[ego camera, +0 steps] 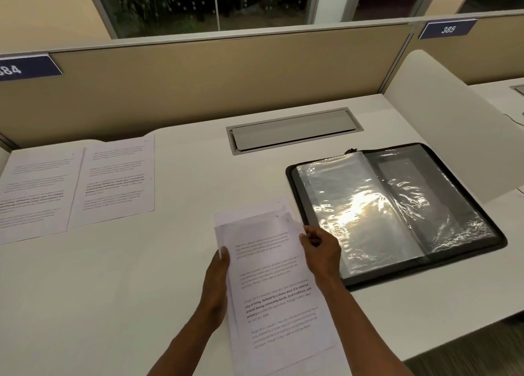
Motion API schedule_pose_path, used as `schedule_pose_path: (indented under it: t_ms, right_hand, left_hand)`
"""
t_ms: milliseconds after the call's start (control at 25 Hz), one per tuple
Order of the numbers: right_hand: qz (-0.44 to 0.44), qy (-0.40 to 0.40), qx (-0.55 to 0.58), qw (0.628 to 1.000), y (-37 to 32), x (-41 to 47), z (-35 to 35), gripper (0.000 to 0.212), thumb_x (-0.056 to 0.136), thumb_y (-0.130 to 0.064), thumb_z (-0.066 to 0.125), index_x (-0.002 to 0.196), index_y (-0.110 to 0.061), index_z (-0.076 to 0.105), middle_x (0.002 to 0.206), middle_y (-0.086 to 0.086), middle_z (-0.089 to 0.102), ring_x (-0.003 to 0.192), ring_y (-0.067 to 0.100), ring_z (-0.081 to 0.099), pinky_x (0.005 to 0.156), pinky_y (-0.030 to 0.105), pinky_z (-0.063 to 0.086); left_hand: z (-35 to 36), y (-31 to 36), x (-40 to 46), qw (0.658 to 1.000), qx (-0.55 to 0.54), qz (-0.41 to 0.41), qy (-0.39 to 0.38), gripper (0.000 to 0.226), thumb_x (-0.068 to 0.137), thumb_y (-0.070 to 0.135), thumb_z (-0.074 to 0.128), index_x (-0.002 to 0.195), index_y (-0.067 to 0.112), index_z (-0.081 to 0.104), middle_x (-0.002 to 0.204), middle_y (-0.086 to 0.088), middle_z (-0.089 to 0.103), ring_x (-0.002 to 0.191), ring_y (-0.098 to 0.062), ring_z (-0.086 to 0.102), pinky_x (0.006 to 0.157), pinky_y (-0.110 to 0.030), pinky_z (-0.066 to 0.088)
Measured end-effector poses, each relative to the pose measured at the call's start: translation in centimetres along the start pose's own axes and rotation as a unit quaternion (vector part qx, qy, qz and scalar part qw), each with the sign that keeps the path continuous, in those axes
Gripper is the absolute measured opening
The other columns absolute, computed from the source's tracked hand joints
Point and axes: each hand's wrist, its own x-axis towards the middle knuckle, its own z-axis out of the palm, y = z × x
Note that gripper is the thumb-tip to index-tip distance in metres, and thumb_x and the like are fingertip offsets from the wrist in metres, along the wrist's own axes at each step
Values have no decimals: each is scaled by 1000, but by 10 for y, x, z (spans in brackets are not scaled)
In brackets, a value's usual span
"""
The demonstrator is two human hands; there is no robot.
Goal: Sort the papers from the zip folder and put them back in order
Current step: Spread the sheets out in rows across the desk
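Two hands hold a loose stack of white printed paper sheets [272,279] above the near edge of the pale worktop [175,262]. The left hand [217,285] grips the stack's left edge, thumb on top and fingers hidden beneath. The right hand [320,251] pinches the upper right edge, its fingers curled round the paper. The sheets are fanned slightly at the top, where handwritten marks show on their corners, though they are too small to read.

The stack's long axis runs away from the person, tilted a little to the right. Two more white printed pages [76,188] lie side by side flat on the worktop, well apart to the far left, so the left hand is the nearer one to them. The open black zip folder with clear plastic sleeves [397,214] lies just beside the right hand, on its right; its sleeves look empty.

Sorting seems to be under way: the next sheet would likely go leftward to the laid-out pages, across the bare stretch of worktop between them.
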Motion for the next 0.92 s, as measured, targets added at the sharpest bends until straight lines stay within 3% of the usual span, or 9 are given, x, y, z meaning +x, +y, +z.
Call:
schedule_pose_path:
  t_ms: [120, 200, 360, 480, 560, 680, 760, 840, 920]
  right_hand:
    - [3, -50, 47, 998, 0, -1, 4, 19, 91, -13, 72, 103, -27, 75, 94, -6, 76, 89, 14, 71, 83, 37, 61]
    - [-8, -73, 84, 994, -4, 1, 4, 19, 93, -11, 70, 102, -27, 75, 96, -6, 77, 92, 14, 73, 81, 33, 60]
    - [5, -18, 130, 991, -19, 20, 1, 19, 94, -6, 67, 98, -24, 74, 91, -5, 76, 83, 6, 71, 76, 24, 56]
    - [6, -27, 92, 995, -22, 34, 6, 22, 94, -9, 67, 96, -30, 71, 92, -10, 73, 88, 7, 69, 83, 31, 57]
    - [-1, -42, 29, 999, -18, 34, 11, 15, 95, -20, 68, 107, -28, 71, 99, -9, 72, 97, 13, 69, 91, 36, 57]
    - [-4, -65, -8, 998, -12, 31, 13, 53, 87, -42, 75, 135, -27, 57, 118, -7, 68, 105, 13, 65, 94, 38, 56]
    - [18, -90, 14, 996, -11, 32, 9, 72, 80, -42, 82, 142, -28, 49, 122, -7, 64, 107, 13, 64, 92, 37, 56]
    - [46, -128, 78, 988, -8, 36, 2, 63, 78, -31, 86, 134, -23, 57, 120, 0, 69, 104, 19, 69, 88, 40, 59]
    - [69, -174, 128, 974, -6, 37, -4, 37, 82, -12, 82, 116, -16, 69, 114, 11, 74, 99, 26, 73, 84, 43, 61]
  left_hand:
    - [4, -6, 3, 994, 97, 39, 26, 43, 92, 28, 70, 132, 28, 57, 120, 2, 70, 106, -19, 70, 90, -44, 59]
    - [1, -11, 9, 993, 104, 30, 44, 43, 94, 14, 66, 134, 25, 55, 122, 0, 69, 106, -22, 69, 90, -48, 58]
    - [-5, -8, 10, 993, 117, -1, 31, 41, 98, 7, 58, 134, 28, 56, 120, 2, 70, 103, -22, 71, 88, -50, 59]
    - [-2, -5, 6, 992, 123, -3, 27, 42, 98, 2, 51, 128, 30, 58, 115, 3, 72, 99, -21, 72, 85, -47, 60]
    - [2, -2, 5, 993, 113, -5, 35, 43, 97, 0, 48, 123, 32, 59, 111, 5, 73, 94, -18, 73, 79, -42, 61]
    - [6, 8, 2, 996, 66, -12, 50, 44, 94, -6, 45, 112, 29, 63, 101, 5, 76, 86, -18, 74, 66, -33, 60]
    - [5, 12, 3, 998, 24, -16, 50, 41, 90, -11, 45, 109, 20, 65, 98, 0, 77, 83, -21, 74, 61, -31, 59]
    - [4, 15, 4, 998, -7, -20, 51, 39, 88, -13, 45, 108, 13, 65, 97, -4, 77, 81, -24, 74, 60, -32, 59]
    - [3, 16, 4, 998, -17, -23, 54, 34, 88, -10, 46, 105, 11, 66, 99, -7, 77, 83, -27, 74, 63, -35, 59]
